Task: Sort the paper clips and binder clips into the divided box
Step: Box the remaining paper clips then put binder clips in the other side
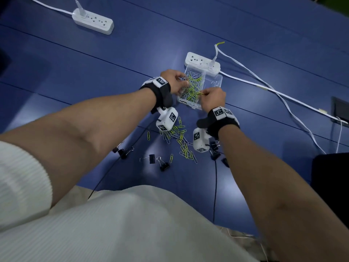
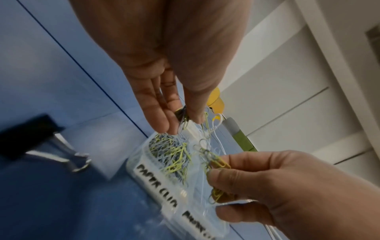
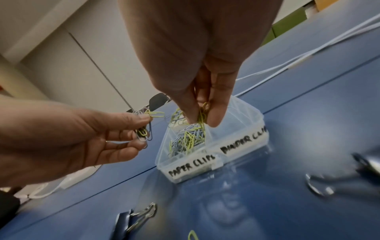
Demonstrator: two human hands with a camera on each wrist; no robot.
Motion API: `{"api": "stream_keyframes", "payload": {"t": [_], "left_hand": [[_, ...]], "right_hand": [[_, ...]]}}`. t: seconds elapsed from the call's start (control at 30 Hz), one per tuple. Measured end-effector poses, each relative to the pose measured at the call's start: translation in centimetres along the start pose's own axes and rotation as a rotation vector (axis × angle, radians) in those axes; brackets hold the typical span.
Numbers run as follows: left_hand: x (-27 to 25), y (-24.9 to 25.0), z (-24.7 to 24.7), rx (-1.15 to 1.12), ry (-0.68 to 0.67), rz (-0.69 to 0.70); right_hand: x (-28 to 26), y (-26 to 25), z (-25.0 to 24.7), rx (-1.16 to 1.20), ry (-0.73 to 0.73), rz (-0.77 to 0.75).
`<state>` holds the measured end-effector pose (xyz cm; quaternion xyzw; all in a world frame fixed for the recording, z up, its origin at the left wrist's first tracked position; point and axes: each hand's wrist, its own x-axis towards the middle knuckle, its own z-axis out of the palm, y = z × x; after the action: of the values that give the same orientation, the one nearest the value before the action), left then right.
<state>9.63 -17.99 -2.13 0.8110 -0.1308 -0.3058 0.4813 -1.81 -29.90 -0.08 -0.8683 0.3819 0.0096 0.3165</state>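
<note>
A clear divided box (image 1: pixel 217 80) stands on the blue table, labelled "PAPER CLIPS" (image 3: pixel 191 168) and "BINDER CLIPS". Its left compartment holds a heap of yellow-green and silver paper clips (image 1: pixel 192 86); the right one looks bare. My left hand (image 1: pixel 184 83) hovers at the box's left edge and pinches a small bunch of paper clips (image 3: pixel 144 128). Over the paper-clip compartment, my right hand (image 3: pixel 202 121) pinches several yellow-green clips (image 3: pixel 203 112) between thumb and fingers. Loose paper clips (image 1: pixel 179 137) and black binder clips (image 1: pixel 152 158) lie nearer to me.
A white power strip (image 1: pixel 203 62) sits right behind the box, with white cables (image 1: pixel 264 87) running off to the right. Another power strip (image 1: pixel 93 20) lies far left. More binder clips (image 1: pixel 215 148) sit under my right wrist. A dark object (image 1: pixel 330 176) stands at the right.
</note>
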Motion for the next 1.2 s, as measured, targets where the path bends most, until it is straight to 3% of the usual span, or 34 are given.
{"api": "stream_keyframes", "payload": {"t": [0.3,0.57,0.83,1.0,1.1,1.2], "left_hand": [[4.0,1.8,-0.2,-0.156,-0.013,-0.114],[6.1,3.2,1.8,0.039,-0.012,-0.129],[5.1,3.9,2.2,0.353,0.053,-0.027],[1.7,3.8,-0.2,0.426,0.130,0.145],[-2.1,2.0,-2.0,0.521,0.037,0.219],[-6.8,-0.9,-3.3,0.732,-0.208,0.247]], "right_hand": [[3.0,-1.0,1.7,-0.163,-0.170,-0.156],[1.6,0.8,1.8,0.095,-0.061,-0.155],[-0.1,1.5,1.9,0.113,-0.061,-0.167],[-2.3,3.2,1.5,0.059,0.015,-0.274],[-4.3,4.6,1.9,0.030,0.106,-0.250],[-7.6,5.8,3.0,0.042,0.066,-0.268]]}}
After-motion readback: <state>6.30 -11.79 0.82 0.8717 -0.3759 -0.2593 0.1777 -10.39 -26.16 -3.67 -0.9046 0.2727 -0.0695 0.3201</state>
